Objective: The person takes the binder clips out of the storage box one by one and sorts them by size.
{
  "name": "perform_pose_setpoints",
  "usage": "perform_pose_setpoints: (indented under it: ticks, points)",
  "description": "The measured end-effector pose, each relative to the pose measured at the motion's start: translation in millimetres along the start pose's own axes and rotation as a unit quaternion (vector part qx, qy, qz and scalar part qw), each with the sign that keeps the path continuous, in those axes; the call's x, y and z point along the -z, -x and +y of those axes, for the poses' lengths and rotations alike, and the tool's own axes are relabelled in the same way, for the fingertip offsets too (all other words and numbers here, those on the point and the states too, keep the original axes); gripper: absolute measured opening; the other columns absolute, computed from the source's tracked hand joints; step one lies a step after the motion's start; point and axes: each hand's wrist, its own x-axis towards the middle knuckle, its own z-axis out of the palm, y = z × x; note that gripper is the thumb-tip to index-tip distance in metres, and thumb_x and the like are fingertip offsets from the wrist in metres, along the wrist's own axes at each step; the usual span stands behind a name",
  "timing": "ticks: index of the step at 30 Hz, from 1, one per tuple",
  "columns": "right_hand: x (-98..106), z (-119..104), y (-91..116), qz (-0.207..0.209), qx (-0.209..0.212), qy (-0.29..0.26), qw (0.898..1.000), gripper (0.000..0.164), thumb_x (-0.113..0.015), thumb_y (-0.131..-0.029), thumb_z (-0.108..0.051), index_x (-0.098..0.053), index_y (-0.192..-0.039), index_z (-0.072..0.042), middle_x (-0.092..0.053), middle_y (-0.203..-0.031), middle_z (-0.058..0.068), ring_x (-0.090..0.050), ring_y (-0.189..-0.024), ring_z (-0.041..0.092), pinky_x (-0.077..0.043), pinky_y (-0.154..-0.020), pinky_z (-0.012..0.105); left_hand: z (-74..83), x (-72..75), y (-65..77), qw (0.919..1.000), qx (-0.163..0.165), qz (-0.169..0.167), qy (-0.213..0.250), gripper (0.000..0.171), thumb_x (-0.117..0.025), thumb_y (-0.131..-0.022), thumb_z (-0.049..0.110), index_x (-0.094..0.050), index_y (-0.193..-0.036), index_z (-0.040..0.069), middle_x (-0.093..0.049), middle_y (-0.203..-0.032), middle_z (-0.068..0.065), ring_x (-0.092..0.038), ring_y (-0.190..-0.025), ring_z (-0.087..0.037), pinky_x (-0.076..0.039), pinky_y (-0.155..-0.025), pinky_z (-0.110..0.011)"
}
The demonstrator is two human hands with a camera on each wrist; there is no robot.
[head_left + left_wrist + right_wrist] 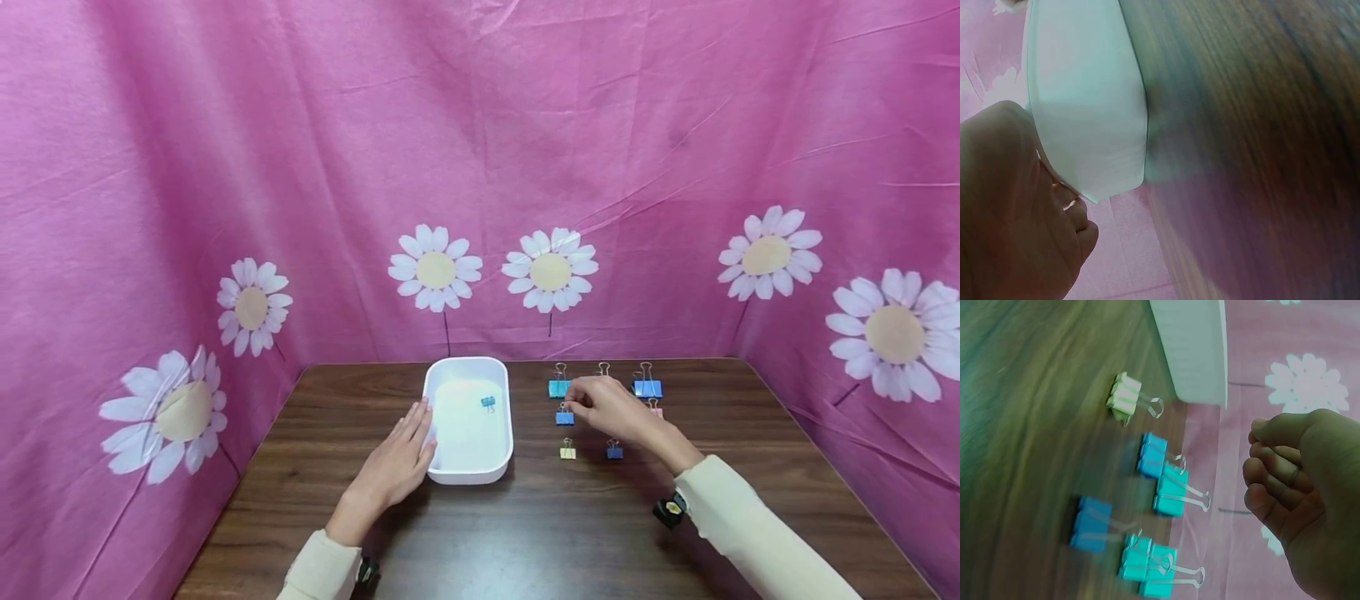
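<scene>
My left hand (pixel 393 462) lies along the left side of a white tray (pixel 468 477), fingers extended and touching its rim. A small teal binder clip (pixel 488 402) lies inside the tray. Over the rows of binder clips at the right hovers my right hand (pixel 611 408), its fingers (pixel 1272 469) loosely bent with nothing visible between them. Near its fingertips are a teal clip (pixel 559 389) and a blue clip (pixel 564 417). A larger blue clip (pixel 647 389) stands beyond the hand, which partly hides a pink clip (pixel 656 409) and others in the head view.
Nearer the front stand a yellow binder clip (pixel 567 453) and a dark blue one (pixel 615 452). Everything rests on a brown wooden table (pixel 480 542). A pink curtain (pixel 480 125) with daisies hangs around the table's back and sides.
</scene>
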Motion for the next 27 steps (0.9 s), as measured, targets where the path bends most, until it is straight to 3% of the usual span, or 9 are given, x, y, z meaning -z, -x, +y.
perform_pose_setpoints:
  ticks: [6, 12, 16, 27]
  points:
    - [-5.5, -10.8, -18.8, -0.008, 0.026, -0.001, 1.000, 0.005, -0.075, -0.099, -0.014, -0.076, -0.094, -0.015, -0.067, -0.079, -0.013, -0.056, -0.068, 0.000, -0.053, -0.063, 0.022, 0.5, 0.1, 0.2, 1.0000, -0.004, 0.004, -0.006, 0.061, -0.044, -0.114, 0.027, -0.032, -0.163, -0.007, -0.027, -0.175, -0.021, -0.027, -0.164, -0.034, -0.029, -0.134, -0.048]
    - [-9.4, -21.2, -34.2, -0.016, 0.034, 0.016, 0.999, 0.005, -0.073, -0.102, -0.020, -0.076, -0.098, -0.017, -0.071, -0.089, -0.012, -0.062, -0.082, 0.005, -0.056, -0.074, 0.031, 1.3, 0.9, -0.2, 0.9996, -0.015, 0.019, -0.012, 0.059, -0.047, -0.113, 0.022, -0.035, -0.161, -0.011, -0.031, -0.173, -0.024, -0.032, -0.161, -0.039, -0.031, -0.133, -0.050]
    - [-11.0, -27.0, -44.0, -0.015, 0.052, 0.022, 0.998, 0.006, -0.072, -0.102, -0.019, -0.077, -0.101, -0.015, -0.074, -0.093, -0.009, -0.065, -0.088, 0.009, -0.058, -0.081, 0.037, 1.4, 1.3, -1.3, 0.9998, -0.010, 0.009, -0.013, 0.059, -0.045, -0.113, 0.022, -0.034, -0.162, -0.009, -0.029, -0.174, -0.022, -0.031, -0.162, -0.039, -0.031, -0.133, -0.050]
    - [-18.7, -40.5, -74.9, -0.023, 0.098, 0.026, 0.995, 0.007, -0.072, -0.101, -0.013, -0.079, -0.102, -0.015, -0.077, -0.093, -0.006, -0.064, -0.080, 0.004, -0.059, -0.073, 0.027, -0.2, 1.4, -1.9, 0.9999, -0.002, -0.001, -0.011, 0.059, -0.044, -0.114, 0.023, -0.033, -0.163, -0.008, -0.026, -0.175, -0.022, -0.029, -0.162, -0.038, -0.031, -0.133, -0.052]
